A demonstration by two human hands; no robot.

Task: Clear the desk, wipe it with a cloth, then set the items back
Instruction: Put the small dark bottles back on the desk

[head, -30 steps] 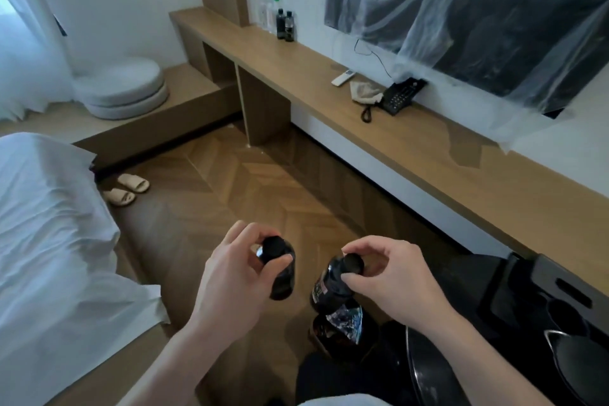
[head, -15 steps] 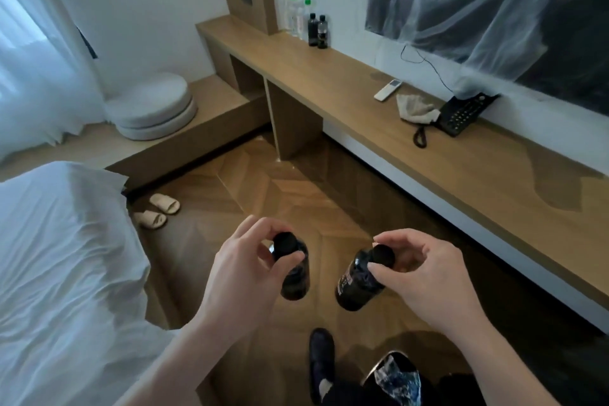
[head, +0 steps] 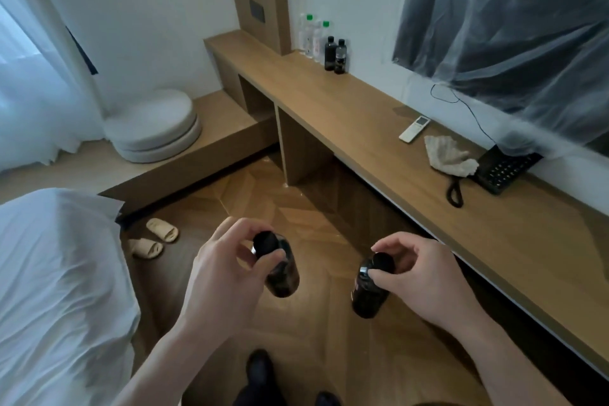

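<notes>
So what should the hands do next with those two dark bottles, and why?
Probably carry them toward the far end of the desk. The left hand and the right hand each pinch a dark bottle by its cap above the floor, and similar bottles already stand grouped there.

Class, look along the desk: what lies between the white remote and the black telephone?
In the head view, a crumpled cloth lies between the remote and the telephone, on the desk. It reaches the telephone; bare wood separates it from the remote.
</notes>
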